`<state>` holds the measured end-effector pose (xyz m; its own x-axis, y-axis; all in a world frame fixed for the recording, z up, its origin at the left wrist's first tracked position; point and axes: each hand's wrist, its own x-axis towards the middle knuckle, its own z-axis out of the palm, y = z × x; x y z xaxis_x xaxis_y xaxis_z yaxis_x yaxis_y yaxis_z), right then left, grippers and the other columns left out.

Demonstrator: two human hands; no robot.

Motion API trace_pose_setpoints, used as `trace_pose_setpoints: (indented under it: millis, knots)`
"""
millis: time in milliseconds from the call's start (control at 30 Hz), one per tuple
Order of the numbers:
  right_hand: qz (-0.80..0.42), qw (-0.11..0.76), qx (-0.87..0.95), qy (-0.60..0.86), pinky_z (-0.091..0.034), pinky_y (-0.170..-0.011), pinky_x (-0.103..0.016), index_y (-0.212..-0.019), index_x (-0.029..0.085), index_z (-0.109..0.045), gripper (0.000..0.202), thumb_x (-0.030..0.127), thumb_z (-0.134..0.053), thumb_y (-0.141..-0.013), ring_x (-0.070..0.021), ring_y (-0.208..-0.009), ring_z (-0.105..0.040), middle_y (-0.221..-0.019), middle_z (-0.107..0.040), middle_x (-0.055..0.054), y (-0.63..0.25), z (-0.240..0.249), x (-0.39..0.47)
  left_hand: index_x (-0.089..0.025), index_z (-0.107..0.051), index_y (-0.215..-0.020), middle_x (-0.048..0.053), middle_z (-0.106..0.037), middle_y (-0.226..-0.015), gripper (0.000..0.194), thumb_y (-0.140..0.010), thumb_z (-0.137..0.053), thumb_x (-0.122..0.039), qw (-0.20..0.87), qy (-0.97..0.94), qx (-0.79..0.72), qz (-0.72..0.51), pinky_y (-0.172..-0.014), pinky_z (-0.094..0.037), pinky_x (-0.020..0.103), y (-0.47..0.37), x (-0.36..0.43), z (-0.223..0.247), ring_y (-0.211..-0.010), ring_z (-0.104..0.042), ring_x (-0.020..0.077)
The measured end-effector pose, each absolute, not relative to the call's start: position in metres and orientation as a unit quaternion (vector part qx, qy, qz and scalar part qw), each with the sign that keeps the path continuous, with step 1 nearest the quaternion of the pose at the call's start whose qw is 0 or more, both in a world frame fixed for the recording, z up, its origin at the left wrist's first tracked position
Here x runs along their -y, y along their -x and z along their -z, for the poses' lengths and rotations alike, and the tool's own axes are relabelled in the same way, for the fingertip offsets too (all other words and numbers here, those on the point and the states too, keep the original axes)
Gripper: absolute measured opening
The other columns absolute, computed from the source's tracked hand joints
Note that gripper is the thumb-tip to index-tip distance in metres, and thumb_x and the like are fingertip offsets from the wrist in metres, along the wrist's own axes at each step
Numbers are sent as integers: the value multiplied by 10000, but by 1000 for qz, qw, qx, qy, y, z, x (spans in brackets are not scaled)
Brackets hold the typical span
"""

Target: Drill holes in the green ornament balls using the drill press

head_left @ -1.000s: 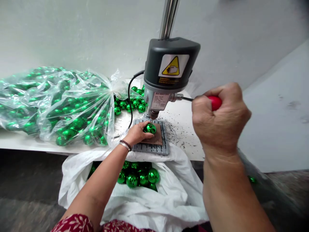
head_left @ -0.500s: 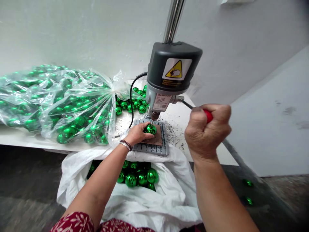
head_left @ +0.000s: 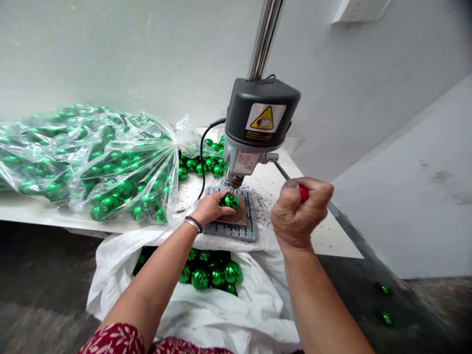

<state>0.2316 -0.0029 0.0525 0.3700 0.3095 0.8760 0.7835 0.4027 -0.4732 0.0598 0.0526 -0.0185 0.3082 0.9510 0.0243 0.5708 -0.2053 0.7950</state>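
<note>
Pinches a green ball [head_left: 231,201] in the left hand [head_left: 212,208], over the brown board [head_left: 239,216] and beneath the drill [head_left: 261,120]. Grips the red knob [head_left: 304,193] of the metal lever [head_left: 282,170] in the closed right hand [head_left: 299,216].

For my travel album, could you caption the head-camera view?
Left hand holds a shiny green bauble beneath a benchtop drill press while the right hand grips its red-handled lever.

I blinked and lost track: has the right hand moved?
Yes: the right hand has come down and leftward, nearer the grey base plate.
</note>
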Motion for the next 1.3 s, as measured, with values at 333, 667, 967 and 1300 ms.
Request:
trace_pose_setpoints:
  millis: [333,667,967,1300]
  knots:
    - [154,648,514,540,-395,-599,-229,-826,173,-509,243,409,-464,-864,-80,-614,-481,-701,-544,-4,-235,-99,-15,-224,-703,-1164,38,-747,-978,496,-689,-784,-343,337,-723,-544,-262,-842,-534,336,-66,-46,9,-910,-685,245]
    - [90,608,502,608,-351,-650,-238,-772,175,-445,94,208,-519,-819,-59,-608,-398,-662,-488,35,-233,-154,-35,-205,-691,-1242,79,-749,-1128,639,-673,-823,-465,393,-775,-468,-162,-786,-528,304,-2,-7,-16,-899,-688,227]
    - [46,611,479,628,-346,-638,-233,-784,168,-478,121,236,-577,-776,-60,-615,-420,-697,-499,30,-233,-156,-31,-94,-595,-1314,206,-630,-1317,459,-899,-400,-60,61,-695,-706,-120,-1016,-461,338,11,-122,-23,-1232,-597,257]
    - [97,641,516,560,-381,-626,-225,-821,167,-474,240,405,-505,-830,-46,-639,-445,-733,-483,28,-239,-141,-33,-183,-601,-1295,173,-628,-1274,471,-824,-604,-188,67,-722,-684,-79,-1003,-437,452,25,-133,-7,-1194,-585,338]
